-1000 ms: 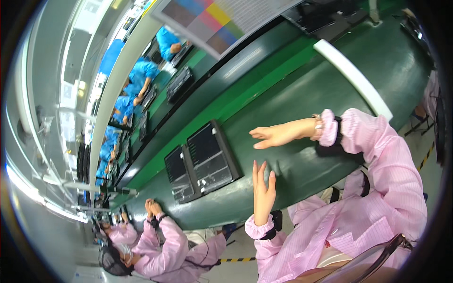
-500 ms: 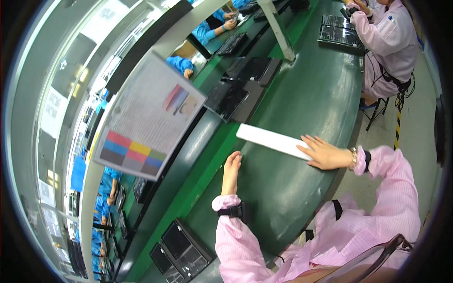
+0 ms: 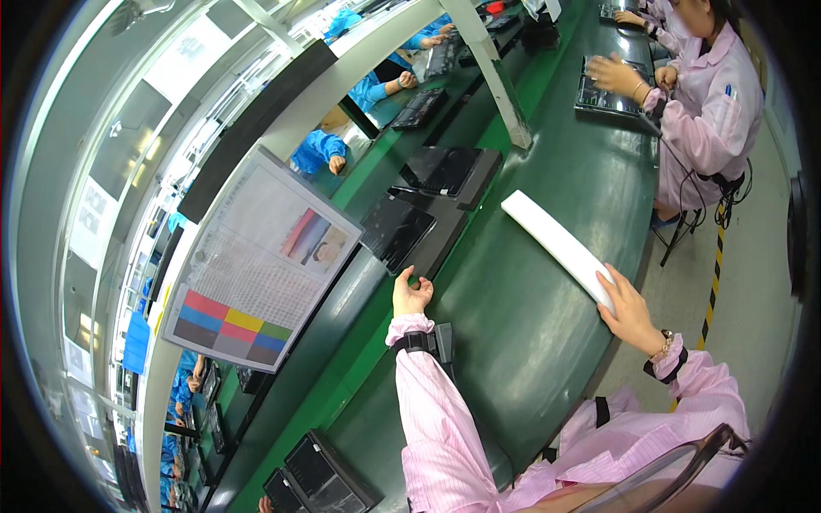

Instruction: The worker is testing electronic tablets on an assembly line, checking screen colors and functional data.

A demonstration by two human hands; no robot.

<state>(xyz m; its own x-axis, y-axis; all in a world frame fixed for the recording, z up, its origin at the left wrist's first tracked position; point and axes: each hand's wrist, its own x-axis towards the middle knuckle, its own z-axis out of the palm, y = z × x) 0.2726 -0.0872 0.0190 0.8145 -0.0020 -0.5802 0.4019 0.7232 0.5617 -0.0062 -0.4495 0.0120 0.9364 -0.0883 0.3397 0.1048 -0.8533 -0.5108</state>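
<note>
The bar (image 3: 558, 250) has swung round since half a second ago, its far end now nearer the post (image 3: 505, 94) beyond it. The right hand (image 3: 631, 309) grasps the bar's near end, thumb on one side and fingers on the other. The left hand (image 3: 413, 297), then well clear of the tray (image 3: 442, 248), has reached its near corner, left of the bar; both hands now seem engaged. Its fingers curl loosely, but whether they grip the tray I cannot tell.

The bar is white, smooth, long and straight-edged. The tray looks matt and dark grey, carrying two glossy black panels (image 3: 395, 229). Under the bar, the green table (image 3: 522, 350) has a faint sheen.
</note>
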